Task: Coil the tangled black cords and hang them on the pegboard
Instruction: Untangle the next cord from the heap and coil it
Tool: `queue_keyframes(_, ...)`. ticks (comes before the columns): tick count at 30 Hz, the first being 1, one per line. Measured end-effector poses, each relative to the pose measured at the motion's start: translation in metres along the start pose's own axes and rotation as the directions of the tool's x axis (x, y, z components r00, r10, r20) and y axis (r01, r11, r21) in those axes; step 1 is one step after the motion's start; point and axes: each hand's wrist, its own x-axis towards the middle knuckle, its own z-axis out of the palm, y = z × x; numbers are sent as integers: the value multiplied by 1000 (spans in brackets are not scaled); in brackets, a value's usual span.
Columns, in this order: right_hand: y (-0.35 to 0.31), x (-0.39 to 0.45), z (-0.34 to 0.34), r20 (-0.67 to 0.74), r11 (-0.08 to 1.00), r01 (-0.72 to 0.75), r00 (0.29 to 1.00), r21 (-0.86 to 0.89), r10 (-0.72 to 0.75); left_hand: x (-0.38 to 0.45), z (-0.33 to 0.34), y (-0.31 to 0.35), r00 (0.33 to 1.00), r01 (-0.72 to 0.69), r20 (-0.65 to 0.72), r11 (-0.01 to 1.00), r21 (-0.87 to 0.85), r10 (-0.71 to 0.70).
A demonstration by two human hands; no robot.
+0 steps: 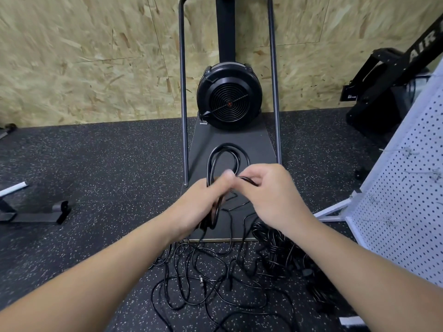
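Note:
My left hand [203, 202] grips a black cord coil [225, 154] of a few loops that stands up above my fingers. My right hand [271, 192] pinches a strand of the same cord beside my left thumb. More of this cord hangs down from my left hand to the floor. Below my hands a tangle of black cords [215, 279] spreads over the speckled floor, with a denser bundle [275, 245] to the right. The white pegboard [407, 188] leans at the right edge, with several small metal hooks on it.
A black fan machine [229, 101] on a dark base plate [230, 140], framed by two upright metal tubes, stands straight ahead against a chipboard wall. Another black machine [383, 92] sits at the back right. A low metal stand [36, 212] lies on the floor at the left.

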Motion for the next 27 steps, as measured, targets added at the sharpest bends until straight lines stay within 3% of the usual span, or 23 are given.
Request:
queue_keyframes(3,2,1,-3,-72,998,-62,996,-4,62,-1,6,-7,990,-79,124,993,92,68)
queue_keyframes(6,1,-1,-1,-17,996,-74,997,53,75,2,11,-23,997,-53,70,984,170,42)
queue_keyframes(11,-6,-2,-8,90,980,-74,994,185,58,2,17,-21,998,-20,56,999,44,17)
queue_keyframes(14,-3,-4,-5,85,972,-119,991,201,104,11,10,-30,1000,-5,-30,996,-87,2)
queue_keyframes(17,9,-5,-2,113,972,-232,967,29,227,20,3,-39,984,12,-167,968,-250,-55)
queue_keyframes(19,14,-10,-1,226,955,-267,930,-128,290,23,-2,-39,974,-11,-218,955,-298,-56)
queue_keyframes(21,18,-13,1,290,949,-260,908,-176,303,23,-7,-37,969,-38,-245,950,-310,-41)
queue_keyframes(24,17,-8,1,191,964,-250,946,-90,263,23,-16,-38,957,6,-281,975,-221,-70)
queue_keyframes(27,6,-1,-3,-3,973,-210,977,93,211,17,-18,-38,979,41,-196,995,-90,-58)
